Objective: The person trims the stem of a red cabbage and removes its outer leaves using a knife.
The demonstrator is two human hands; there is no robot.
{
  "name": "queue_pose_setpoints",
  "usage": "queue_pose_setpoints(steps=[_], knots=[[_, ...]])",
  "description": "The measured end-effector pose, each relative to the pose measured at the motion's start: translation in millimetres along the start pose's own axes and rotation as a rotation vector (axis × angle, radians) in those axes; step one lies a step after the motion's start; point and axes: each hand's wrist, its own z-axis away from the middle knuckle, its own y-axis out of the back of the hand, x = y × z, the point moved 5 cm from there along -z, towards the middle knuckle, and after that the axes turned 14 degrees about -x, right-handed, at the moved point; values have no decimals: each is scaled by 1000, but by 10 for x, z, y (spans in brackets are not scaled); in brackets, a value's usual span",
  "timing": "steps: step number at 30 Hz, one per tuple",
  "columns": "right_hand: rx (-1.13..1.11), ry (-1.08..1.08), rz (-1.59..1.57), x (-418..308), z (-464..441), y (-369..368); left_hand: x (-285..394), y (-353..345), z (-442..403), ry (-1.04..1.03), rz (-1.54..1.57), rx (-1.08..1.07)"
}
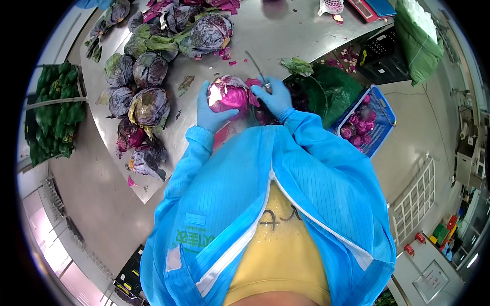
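Note:
My left hand [210,115] is wrapped round the left and near side of a red cabbage [229,97], above the near edge of the steel table. The cabbage is bright purple with a pale patch where outer leaves are off. My right hand [277,99], to the right of the cabbage, is closed on a knife [256,65]; its thin blade points up and away. A purple leaf piece [252,82] shows between that hand and the cabbage; whether the fingers also pinch it, I cannot tell. Both hands wear blue gloves.
Several untrimmed red cabbages [151,107] crowd the table's left and back. To the right are a bin lined with a green bag [337,86], a blue basket [384,120] of trimmed cabbages, a black crate [390,53] and a green sack [418,48]. A white foam net [331,6] lies at the back.

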Motion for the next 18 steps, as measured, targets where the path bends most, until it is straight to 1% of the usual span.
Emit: queue_pose_setpoints(steps=[1, 2, 4, 5, 6, 7, 8, 10, 11, 13, 14, 15, 16, 17, 18], knots=[[-114, -86, -49, -61, -7, -85, 19, -6, 0, -2, -14, -11], [-145, -79, -149, 49, -69, -215, 19, -7, 10, -2, -16, -12], [-227, -149, -318, 43, -59, -315, 63, -8, 28, 1, -30, -13], [-229, -147, -317, 38, -80, -314, 83, -26, 49, -9, 7, -21], [-197, -69, -259, -13, -103, -292, 45, -21, 51, -6, 8, -16], [-165, 9, -202, -68, -109, -275, 6, -24, 57, -17, -68, -14], [-170, 9, -202, -80, -110, -266, -23, -23, 62, -30, -143, -13], [-53, 249, -19, -302, -79, -129, 0, -11, 73, -16, -180, -27], [-49, 252, -17, -298, -110, -108, 16, -11, 45, -8, -216, -44], [-66, 448, 482, -376, -103, -167, -1, -7, 13, -24, -181, -64], [-64, 446, 481, -341, -127, -181, -12, -11, 25, -30, -145, -83], [61, 316, 418, -245, -197, -125, 122, -2, 17, 46, -231, -98], [183, 184, 354, -112, -253, -76, 109, 14, 25, 48, -230, -101], [247, -35, 230, 169, -352, 2, 81, 24, 4, 36, -159, -137], [253, -169, 242, 360, -356, 96, 56, 36, -13, 22, -89, -171]])
